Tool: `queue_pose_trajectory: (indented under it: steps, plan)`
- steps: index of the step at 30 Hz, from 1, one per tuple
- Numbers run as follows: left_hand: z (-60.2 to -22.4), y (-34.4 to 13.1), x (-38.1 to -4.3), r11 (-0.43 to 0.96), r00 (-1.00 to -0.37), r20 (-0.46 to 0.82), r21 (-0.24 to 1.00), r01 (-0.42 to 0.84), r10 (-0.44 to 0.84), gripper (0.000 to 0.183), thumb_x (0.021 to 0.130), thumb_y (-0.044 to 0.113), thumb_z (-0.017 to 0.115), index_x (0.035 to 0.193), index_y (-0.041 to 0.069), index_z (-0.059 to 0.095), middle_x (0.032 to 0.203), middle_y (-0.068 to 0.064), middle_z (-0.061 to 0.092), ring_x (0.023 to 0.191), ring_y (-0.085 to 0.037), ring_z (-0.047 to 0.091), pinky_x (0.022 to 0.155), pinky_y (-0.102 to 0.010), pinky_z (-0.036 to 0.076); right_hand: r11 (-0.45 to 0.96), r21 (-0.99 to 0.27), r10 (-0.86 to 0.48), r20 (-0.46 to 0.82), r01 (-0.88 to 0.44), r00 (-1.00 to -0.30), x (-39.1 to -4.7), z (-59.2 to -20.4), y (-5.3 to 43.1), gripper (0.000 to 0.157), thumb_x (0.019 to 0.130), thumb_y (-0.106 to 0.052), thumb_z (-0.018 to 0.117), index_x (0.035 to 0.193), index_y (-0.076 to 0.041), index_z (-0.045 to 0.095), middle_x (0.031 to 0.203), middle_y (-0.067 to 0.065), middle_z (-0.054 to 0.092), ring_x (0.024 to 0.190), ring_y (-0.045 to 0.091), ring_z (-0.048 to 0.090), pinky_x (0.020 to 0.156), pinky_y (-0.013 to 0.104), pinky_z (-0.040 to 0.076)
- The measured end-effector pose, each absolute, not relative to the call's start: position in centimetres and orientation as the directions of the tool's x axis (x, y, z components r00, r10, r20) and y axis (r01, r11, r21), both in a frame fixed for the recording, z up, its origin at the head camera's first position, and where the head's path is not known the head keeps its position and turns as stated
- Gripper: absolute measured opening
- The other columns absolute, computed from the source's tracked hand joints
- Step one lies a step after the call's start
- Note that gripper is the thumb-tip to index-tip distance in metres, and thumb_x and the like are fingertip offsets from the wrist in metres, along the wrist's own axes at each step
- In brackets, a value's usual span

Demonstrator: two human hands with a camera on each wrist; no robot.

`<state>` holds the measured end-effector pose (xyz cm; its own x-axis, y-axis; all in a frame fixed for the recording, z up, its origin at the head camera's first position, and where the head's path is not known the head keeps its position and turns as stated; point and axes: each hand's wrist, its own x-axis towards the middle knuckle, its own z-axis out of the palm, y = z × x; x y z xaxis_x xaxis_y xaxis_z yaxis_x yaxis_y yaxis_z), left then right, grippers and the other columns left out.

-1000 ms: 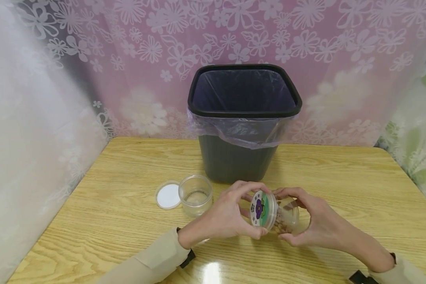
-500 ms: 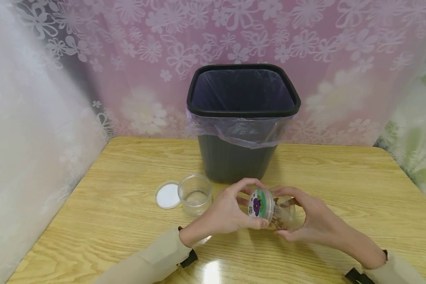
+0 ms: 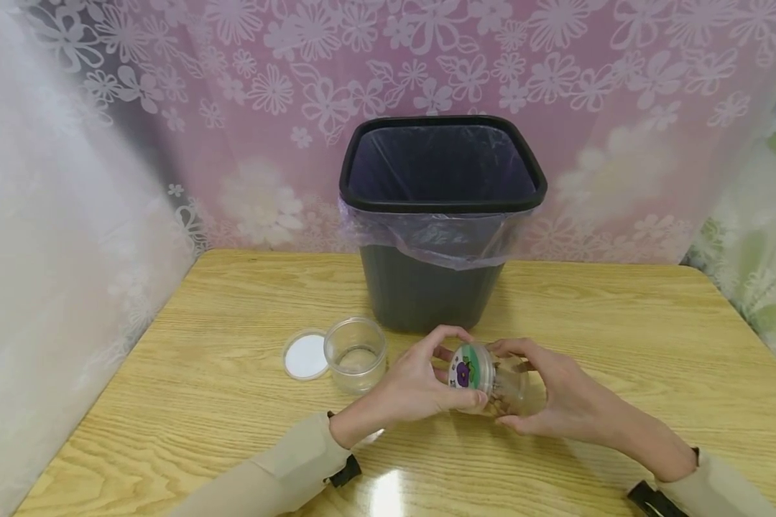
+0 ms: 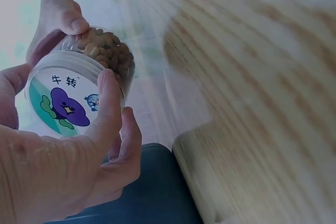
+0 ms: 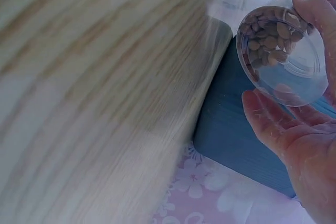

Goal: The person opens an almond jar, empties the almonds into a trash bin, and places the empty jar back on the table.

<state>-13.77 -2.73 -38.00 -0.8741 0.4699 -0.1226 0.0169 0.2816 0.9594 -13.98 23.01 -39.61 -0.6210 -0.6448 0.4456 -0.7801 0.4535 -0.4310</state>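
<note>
Both hands hold a clear plastic jar (image 3: 512,386) tipped on its side above the table, its lid facing left. The left hand (image 3: 420,384) grips the rim of the lid (image 4: 65,100), which bears a purple flower picture on white and green. Around the jar's body curl the thumb and fingers of the right hand (image 3: 562,391). Brown nut-like pieces (image 5: 270,38) lie along the low side inside the jar. The lid sits on the jar's mouth; whether it is loosened cannot be seen. Left of the left hand stands an open clear jar (image 3: 356,355), with no contents visible.
A round lid with a white disc (image 3: 307,357) lies beside the open jar on the wooden table (image 3: 246,301). Behind the hands stands a dark bin (image 3: 433,287) with a purple liner folded over its rim. A pink flowered curtain (image 3: 271,129) hangs at the back.
Both hands have shifted slightly left with the jar between them. The lid's picture has turned a little. The open jar, the loose lid and the bin stay put.
</note>
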Motion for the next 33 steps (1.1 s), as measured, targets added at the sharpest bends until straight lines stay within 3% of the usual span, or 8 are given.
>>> queue_pose_trajectory:
  steps: [7, 19, 24, 29, 33]
  plan:
    - [-38.26, -2.67, -13.84, 0.343, -0.881, -0.157, 0.939, 0.007, 0.446, 0.065, 0.076, 0.031, 0.089, 0.129, 0.042, 0.054, 0.122, -0.004, 0.059, 0.093, -0.013, 0.068, 0.07, -0.028, 0.056, 0.495, -0.352, -0.657, 0.447, -0.795, -0.607, -13.96, -39.97, 22.92, 0.087, 0.071, -0.039, 0.094, 0.14, -0.012, 0.051, 0.132, 0.0, 0.063, 0.113, 0.015, 0.065, 0.084, 0.028, 0.059]
    - [-38.07, -2.75, -13.77, 0.358, -0.871, -0.203, 0.933, -0.034, 0.447, 0.062, 0.078, 0.033, 0.088, 0.129, 0.04, 0.054, 0.121, -0.004, 0.057, 0.093, -0.012, 0.067, 0.067, -0.029, 0.054, 0.509, -0.349, -0.663, 0.424, -0.787, -0.617, -14.0, -40.0, 22.93, 0.085, 0.069, -0.037, 0.096, 0.138, -0.015, 0.052, 0.13, -0.008, 0.06, 0.112, 0.012, 0.064, 0.086, 0.028, 0.058]
    - [-38.01, -2.94, -13.66, 0.364, -0.862, -0.194, 0.931, -0.011, 0.468, 0.065, 0.079, 0.035, 0.087, 0.134, 0.039, 0.052, 0.133, -0.006, 0.052, 0.103, -0.015, 0.066, 0.074, -0.03, 0.055, 0.516, -0.358, -0.655, 0.42, -0.778, -0.628, -14.0, -39.97, 23.06, 0.084, 0.068, -0.035, 0.097, 0.137, -0.016, 0.053, 0.129, -0.009, 0.062, 0.111, 0.01, 0.065, 0.086, 0.025, 0.058]
    - [-38.02, -3.1, -13.48, 0.413, -0.865, -0.17, 0.91, 0.047, 0.472, 0.07, 0.08, 0.043, 0.086, 0.14, 0.044, 0.049, 0.147, -0.006, 0.044, 0.127, -0.026, 0.054, 0.093, -0.043, 0.053, 0.518, -0.373, -0.648, 0.416, -0.77, -0.638, -14.04, -40.03, 23.16, 0.084, 0.067, -0.031, 0.097, 0.137, -0.016, 0.054, 0.128, -0.008, 0.063, 0.11, 0.01, 0.065, 0.084, 0.026, 0.058]
    - [-38.22, -3.33, -13.49, 0.38, -0.863, -0.104, 0.919, 0.107, 0.495, 0.07, 0.079, 0.031, 0.088, 0.136, 0.047, 0.052, 0.147, -0.003, 0.04, 0.137, -0.032, 0.046, 0.098, -0.042, 0.053, 0.515, -0.392, -0.644, 0.411, -0.762, -0.646, -14.13, -40.1, 23.25, 0.085, 0.066, -0.03, 0.098, 0.138, -0.017, 0.053, 0.129, -0.007, 0.063, 0.112, 0.01, 0.065, 0.083, 0.027, 0.059]
